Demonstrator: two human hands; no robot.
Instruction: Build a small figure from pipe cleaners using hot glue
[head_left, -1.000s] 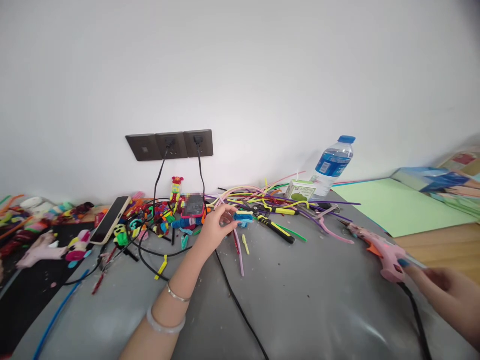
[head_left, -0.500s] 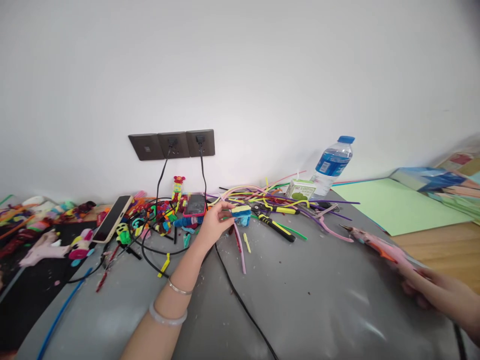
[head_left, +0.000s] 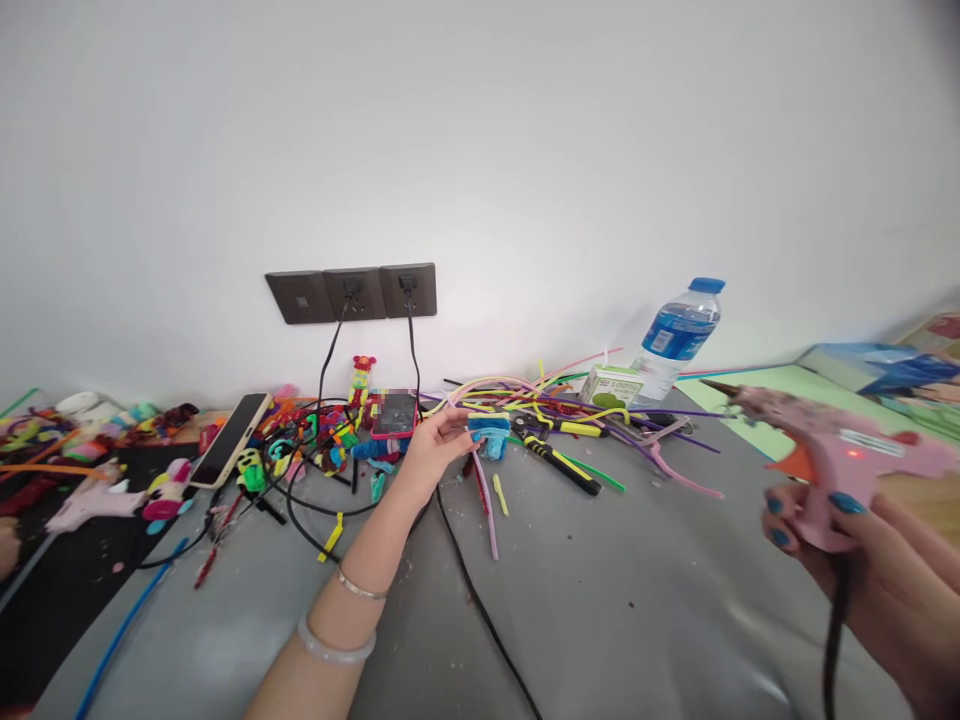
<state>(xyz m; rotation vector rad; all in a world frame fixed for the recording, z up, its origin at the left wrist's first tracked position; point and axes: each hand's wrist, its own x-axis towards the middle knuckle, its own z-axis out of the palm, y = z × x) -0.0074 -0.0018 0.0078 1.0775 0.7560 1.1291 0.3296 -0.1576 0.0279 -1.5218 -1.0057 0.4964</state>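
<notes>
My left hand [head_left: 435, 445] pinches a small blue fuzzy piece [head_left: 492, 436], built of dark and light blue pipe cleaner, above the middle of the table. At the right, my right hand [head_left: 840, 540] is wrapped round the handle of a pink hot glue gun [head_left: 840, 440]. Its nozzle points left, an orange trigger shows under the body, and a small red light glows on its side. Just right of the blue piece lie pliers [head_left: 559, 460] with black and yellow handles. Loose pipe cleaners [head_left: 487, 510] lie below it.
A grey table [head_left: 570, 620] stands against a wall with sockets [head_left: 352, 293]. Black cords [head_left: 480, 600] cross it. A water bottle [head_left: 681, 335], a small box [head_left: 611, 387] and green paper [head_left: 795, 385] are at the back right. Phones [head_left: 231, 440] and pipe-cleaner figures [head_left: 169, 490] crowd the left.
My right hand has raised the glue gun and turned it so that its side shows. My left hand keeps its pinch, and the blue piece is tilted a little differently. The view has shifted slightly.
</notes>
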